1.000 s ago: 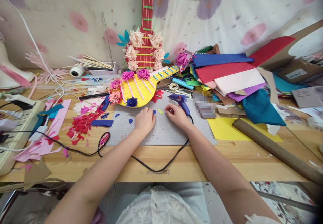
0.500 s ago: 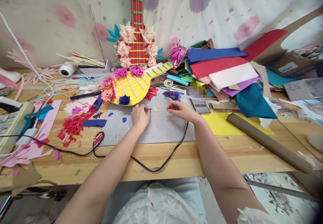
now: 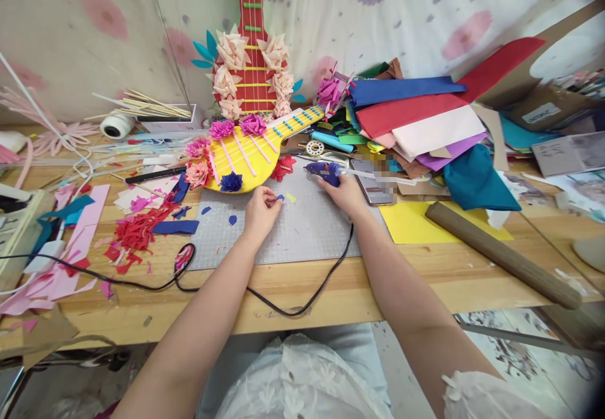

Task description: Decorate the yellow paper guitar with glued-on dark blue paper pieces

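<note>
My left hand (image 3: 261, 212) pinches a small blue petal-shaped piece (image 3: 280, 197) between thumb and fingertips, just over the grey cutting mat (image 3: 297, 242). My right hand (image 3: 348, 193) is closed round the handle of a blue glue gun (image 3: 324, 169), which lies at the mat's far right with a clear glue stick out of its back. A yellow paper lute (image 3: 243, 157) with a blue flower (image 3: 231, 182) and pink flowers rests beyond my left hand. Two loose blue pieces are on the mat left of that hand, and a pale yellow scrap is right of it.
A black cord (image 3: 302, 310) loops along the table's front edge. Red shreds (image 3: 142, 227) and pink strips lie at left. A phone (image 3: 373, 186), folded coloured sheets (image 3: 420, 116) and a brown tube (image 3: 501, 252) are at right. Behind stands a red paper guitar (image 3: 250, 85).
My right hand has moved forward from above the mat and taken hold of the glue gun. My left hand stays near its place, with the blue piece now showing more at its fingertips.
</note>
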`<state>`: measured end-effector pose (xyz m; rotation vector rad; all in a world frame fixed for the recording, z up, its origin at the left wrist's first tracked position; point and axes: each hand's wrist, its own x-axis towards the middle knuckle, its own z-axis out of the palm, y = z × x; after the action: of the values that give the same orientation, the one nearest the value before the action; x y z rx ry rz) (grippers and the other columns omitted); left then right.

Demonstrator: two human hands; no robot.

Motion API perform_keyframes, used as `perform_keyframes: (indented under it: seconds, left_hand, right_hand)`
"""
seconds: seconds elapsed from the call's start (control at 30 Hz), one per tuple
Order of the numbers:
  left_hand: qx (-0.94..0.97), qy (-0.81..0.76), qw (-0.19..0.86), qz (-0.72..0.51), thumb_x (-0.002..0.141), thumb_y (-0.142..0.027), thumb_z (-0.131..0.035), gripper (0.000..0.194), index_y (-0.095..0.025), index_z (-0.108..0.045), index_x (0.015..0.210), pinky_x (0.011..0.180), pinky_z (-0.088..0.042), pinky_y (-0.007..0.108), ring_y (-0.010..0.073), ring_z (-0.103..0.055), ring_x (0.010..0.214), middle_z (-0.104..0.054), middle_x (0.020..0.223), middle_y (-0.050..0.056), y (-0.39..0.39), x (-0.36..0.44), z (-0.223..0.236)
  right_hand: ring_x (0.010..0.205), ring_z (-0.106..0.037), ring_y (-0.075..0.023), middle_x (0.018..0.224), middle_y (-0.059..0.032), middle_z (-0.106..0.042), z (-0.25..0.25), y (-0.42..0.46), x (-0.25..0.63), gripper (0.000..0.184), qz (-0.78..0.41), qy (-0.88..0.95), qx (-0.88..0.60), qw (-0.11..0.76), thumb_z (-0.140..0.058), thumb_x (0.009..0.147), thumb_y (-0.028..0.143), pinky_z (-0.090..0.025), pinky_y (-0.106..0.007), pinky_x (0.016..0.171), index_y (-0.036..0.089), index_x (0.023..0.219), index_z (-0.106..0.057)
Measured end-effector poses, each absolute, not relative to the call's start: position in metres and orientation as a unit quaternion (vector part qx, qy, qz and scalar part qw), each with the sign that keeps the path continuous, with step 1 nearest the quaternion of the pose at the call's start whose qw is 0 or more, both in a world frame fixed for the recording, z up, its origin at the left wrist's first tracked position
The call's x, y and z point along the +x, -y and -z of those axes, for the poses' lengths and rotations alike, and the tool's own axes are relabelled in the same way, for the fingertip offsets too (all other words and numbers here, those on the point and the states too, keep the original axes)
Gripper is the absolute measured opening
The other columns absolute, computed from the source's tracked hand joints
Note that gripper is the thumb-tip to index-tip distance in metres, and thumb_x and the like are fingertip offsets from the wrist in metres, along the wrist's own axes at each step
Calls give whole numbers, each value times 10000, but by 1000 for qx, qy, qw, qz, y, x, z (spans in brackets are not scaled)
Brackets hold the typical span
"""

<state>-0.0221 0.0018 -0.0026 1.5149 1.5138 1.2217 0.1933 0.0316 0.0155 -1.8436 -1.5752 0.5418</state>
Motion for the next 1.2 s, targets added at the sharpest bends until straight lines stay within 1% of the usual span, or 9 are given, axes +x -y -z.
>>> perform_keyframes:
  seconds: [0.07,0.13,0.2,0.23,0.33,0.47,0.73,0.97,1.2]
  left_hand:
    - [573,-583,330,-472,679,-175,-641,219,-204,-455,793,616,-427,246,109,-548,597,-590,701,-21,-1,-22,1]
    - [565,-587,331,-476,671,-181,-653,235,-206,-451,787,627,-433,250,114,-563,603,-602,701,-20,0,-22,0]
    - [554,-592,339,-478,668,-194,-663,246,-209,-451,794,640,-438,257,123,-584,612,-614,685,-22,0,-22,-1]
    - [547,-593,346,-479,670,-201,-664,249,-210,-451,800,643,-440,260,127,-593,610,-619,673,-24,0,-21,-1]
    - [523,-592,371,-487,677,-219,-661,252,-212,-449,813,621,-445,260,128,-598,566,-621,636,-34,1,-21,-3]
    - [506,-585,391,-499,673,-220,-663,265,-212,-441,818,578,-446,250,126,-597,532,-623,622,-40,1,-20,-5]
    - [500,-586,394,-501,673,-222,-664,262,-207,-445,816,571,-453,249,123,-599,527,-630,624,-35,2,-20,-5]
    - [497,-592,393,-499,670,-225,-669,260,-204,-448,807,575,-454,246,118,-595,524,-630,622,-36,2,-20,-7]
    - [493,-591,402,-496,674,-222,-665,258,-204,-444,804,568,-449,242,118,-595,528,-626,616,-38,2,-20,-7]
  right_hand:
    - [689,-567,-206,771,-95,-643,-18,-28,192,469,-269,584,-683,347,-591,693,586,-422,-325,620,144,842,-636]
    - [604,-535,-156,725,-63,-634,-23,-20,194,473,-368,584,-624,367,-604,681,589,-409,-290,556,153,861,-634]
    - [536,-488,-117,647,-27,-598,-30,-12,195,452,-447,593,-570,350,-626,671,575,-381,-263,509,160,848,-638]
    - [512,-465,-106,604,-10,-569,-33,-8,195,437,-466,600,-559,333,-639,665,567,-365,-257,495,161,826,-641]
    - [465,-412,-92,524,15,-498,-39,-2,192,403,-465,610,-573,288,-655,654,559,-329,-257,469,162,720,-627]
    - [456,-410,-95,539,6,-514,-40,-3,189,400,-449,600,-599,280,-666,638,560,-324,-263,455,169,665,-584]
    - [464,-410,-97,565,-1,-535,-39,-3,191,411,-429,617,-609,255,-645,637,580,-323,-261,450,178,659,-565]
    - [500,-428,-119,515,15,-493,-40,-3,191,435,-409,628,-612,252,-646,633,591,-338,-263,483,174,748,-608]
    - [475,-394,-101,525,26,-478,-40,-3,190,427,-415,622,-618,245,-643,638,587,-307,-257,463,173,731,-595]
